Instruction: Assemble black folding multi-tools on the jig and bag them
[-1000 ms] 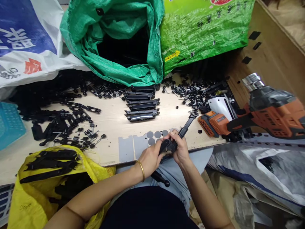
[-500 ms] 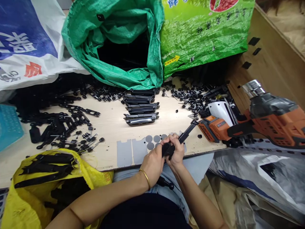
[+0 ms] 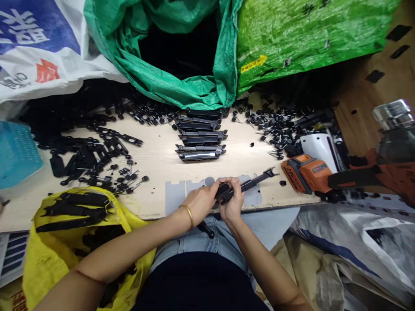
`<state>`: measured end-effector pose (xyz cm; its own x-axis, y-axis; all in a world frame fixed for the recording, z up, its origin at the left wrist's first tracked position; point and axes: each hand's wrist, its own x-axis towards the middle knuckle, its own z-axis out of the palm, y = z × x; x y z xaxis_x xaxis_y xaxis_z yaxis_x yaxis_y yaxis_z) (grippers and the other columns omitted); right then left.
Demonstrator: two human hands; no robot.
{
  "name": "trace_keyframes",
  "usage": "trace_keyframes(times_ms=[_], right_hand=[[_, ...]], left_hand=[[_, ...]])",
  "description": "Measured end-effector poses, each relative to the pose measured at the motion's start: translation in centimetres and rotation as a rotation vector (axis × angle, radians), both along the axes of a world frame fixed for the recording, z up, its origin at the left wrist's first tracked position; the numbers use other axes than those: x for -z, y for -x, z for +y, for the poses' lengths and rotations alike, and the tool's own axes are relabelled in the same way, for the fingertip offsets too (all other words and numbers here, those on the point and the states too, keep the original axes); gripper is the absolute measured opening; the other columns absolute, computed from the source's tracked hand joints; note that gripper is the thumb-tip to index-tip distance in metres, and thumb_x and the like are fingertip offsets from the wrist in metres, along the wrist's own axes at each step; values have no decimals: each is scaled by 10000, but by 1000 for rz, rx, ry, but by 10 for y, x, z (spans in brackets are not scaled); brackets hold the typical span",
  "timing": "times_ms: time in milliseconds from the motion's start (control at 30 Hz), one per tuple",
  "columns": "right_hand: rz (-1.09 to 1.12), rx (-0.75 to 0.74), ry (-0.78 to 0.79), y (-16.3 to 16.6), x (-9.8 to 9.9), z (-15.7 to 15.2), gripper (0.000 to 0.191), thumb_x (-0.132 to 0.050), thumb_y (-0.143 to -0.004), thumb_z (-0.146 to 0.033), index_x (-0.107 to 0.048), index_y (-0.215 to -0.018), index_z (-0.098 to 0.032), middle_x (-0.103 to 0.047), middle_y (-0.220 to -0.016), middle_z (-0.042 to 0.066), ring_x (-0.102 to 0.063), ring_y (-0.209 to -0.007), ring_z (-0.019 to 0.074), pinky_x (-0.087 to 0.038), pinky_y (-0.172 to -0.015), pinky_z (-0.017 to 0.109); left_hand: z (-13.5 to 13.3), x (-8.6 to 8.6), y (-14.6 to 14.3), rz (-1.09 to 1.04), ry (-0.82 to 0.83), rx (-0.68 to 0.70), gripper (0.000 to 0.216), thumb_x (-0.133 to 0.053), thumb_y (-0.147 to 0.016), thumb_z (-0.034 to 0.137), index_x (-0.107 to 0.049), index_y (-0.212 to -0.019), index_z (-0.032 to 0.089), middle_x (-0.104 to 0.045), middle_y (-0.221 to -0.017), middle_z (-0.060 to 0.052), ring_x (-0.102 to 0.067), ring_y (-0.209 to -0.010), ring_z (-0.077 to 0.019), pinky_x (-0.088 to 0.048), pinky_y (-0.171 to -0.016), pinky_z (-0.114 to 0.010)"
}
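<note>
Swung flatter since the earlier frame, the black bar assembly (image 3: 249, 184) pointed less steeply away from the body. Nearest the body, a ball-ended rod (image 3: 205, 229) projected below the left hand (image 3: 199, 204); whether it joined the assembly could not be determined. The left hand gripped the thick end at its fingertips; the right hand (image 3: 232, 205) was closed about the assembly just beside it, thumb on top, and was the nearer hand to the forked tip (image 3: 269, 173). The long axis ran from the left hand rightward and slightly outward, above the near edge of the tabletop (image 3: 157, 162). Grey sheets (image 3: 175, 196) lay partly behind the hands. The tip extended toward the orange power tool (image 3: 343, 176), without contact. Farthest, a row of black units (image 3: 201, 153) lay crosswise, apart from the held assembly.
</note>
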<state>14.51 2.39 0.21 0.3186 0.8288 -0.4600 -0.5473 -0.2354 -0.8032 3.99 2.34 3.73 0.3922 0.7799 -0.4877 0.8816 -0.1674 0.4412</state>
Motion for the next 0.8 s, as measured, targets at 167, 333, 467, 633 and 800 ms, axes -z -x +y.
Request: trace_keyframes(times_ms=[167,333,467,633,800], right_hand=[[-109,-843,234,-48,-7,-7,344,-643,-712,-512,-545,-702,-183,-613,-605,5,-572,-522,136,-476,-529,288],[-1012,-929,-234,-76,-10,4,260,-633,-782,-412,-602,-910,-188,-665,-911,96,-603,-868,232,-462,-769,383],[-1481,-1075,-556,-66,14,20,377,-583,-845,-297,-534,-1196,-169,-630,-1094,121,-542,-1008,258,-353,-902,424],[-1600,-1117,-673,-66,30,25,357,-483,-905,-268,-499,-1237,-138,-652,-1021,101,-549,-919,219,-320,-868,378],[-1612,-1133,-642,-65,25,20,370,-483,-900,-272,-492,-1252,-158,-647,-1026,102,-551,-926,229,-326,-861,388]], left_hand=[[31,23,28,85,-280,191,254,-544,-837,143,-515,-1088,175,-573,-1110,-86,-528,-1033,-239,-436,-841,-354],[29,45,31,87,-391,269,300,-418,-906,148,-451,-1204,140,-545,-1120,-107,-512,-1005,-232,-390,-841,-364],[27,50,31,98,-398,337,276,-346,-932,152,-460,-1183,143,-555,-1037,-91,-509,-966,-225,-388,-780,-336],[31,48,31,134,-414,382,278,-304,-936,125,-478,-1153,146,-559,-1017,-85,-505,-965,-216,-389,-771,-324],[30,46,32,114,-437,391,273,-311,-928,115,-493,-1130,143,-560,-1011,-83,-511,-952,-215,-398,-761,-327]])
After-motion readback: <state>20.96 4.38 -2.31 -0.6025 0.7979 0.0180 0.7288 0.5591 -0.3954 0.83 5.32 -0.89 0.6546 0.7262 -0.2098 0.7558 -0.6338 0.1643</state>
